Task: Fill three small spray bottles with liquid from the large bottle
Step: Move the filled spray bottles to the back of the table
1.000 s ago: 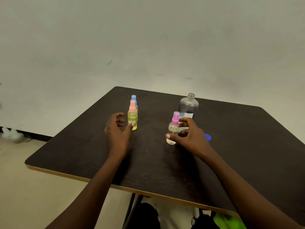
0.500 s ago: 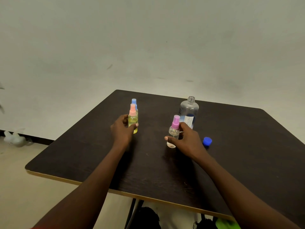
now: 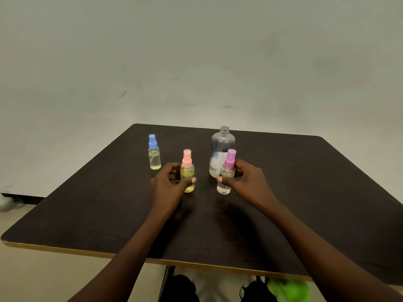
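My left hand (image 3: 169,187) grips a small spray bottle with a pink cap (image 3: 187,171) and yellow liquid, standing on the dark table (image 3: 305,192). My right hand (image 3: 246,184) grips a small clear spray bottle with a purple cap (image 3: 226,173). Directly behind that one stands the large clear bottle (image 3: 221,147), uncapped and upright. A third small spray bottle with a blue cap (image 3: 154,152) stands alone to the far left, holding pale liquid. The large bottle's blue cap is hidden behind my right hand.
The table's near edge (image 3: 130,256) runs pale below my forearms. Dark bags and a green object (image 3: 287,288) lie on the floor under the table. A plain wall rises behind.
My left hand has closed round the pink-capped bottle and drawn it nearer and to the right, away from the blue-capped one. My right hand keeps hold of the purple-capped bottle.
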Tool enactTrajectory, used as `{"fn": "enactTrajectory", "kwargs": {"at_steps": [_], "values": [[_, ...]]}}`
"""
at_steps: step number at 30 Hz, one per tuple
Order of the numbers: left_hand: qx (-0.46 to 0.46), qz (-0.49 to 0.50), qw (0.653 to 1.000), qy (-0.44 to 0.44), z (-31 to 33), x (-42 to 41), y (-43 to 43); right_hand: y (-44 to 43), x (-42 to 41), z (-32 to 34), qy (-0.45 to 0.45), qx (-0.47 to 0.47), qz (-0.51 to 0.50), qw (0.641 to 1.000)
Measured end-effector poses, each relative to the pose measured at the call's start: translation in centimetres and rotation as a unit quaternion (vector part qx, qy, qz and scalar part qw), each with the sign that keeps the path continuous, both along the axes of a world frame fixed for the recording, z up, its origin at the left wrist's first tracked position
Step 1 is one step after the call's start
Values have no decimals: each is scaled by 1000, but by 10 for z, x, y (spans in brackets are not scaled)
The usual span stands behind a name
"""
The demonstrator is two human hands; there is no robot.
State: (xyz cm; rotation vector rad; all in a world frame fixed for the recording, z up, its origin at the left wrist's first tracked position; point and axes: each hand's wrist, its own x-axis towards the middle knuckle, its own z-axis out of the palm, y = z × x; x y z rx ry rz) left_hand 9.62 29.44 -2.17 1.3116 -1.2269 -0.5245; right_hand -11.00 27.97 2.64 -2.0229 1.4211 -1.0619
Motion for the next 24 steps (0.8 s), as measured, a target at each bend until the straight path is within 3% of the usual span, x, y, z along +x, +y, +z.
{"fn": "enactTrajectory", "kwargs": {"at_steps": [8, 14, 24], "values": [[-26, -108, 994, 12, 19, -99, -2, 4, -83, 13, -3, -12, -67, 998], [7, -189, 981, 40, 30, -170, -29, -12, -151, 10, -30, -11, -128, 991], [73, -142, 986, 52, 30, -247, -129, -98, -227, 8, 0, 23, -173, 985]]}}
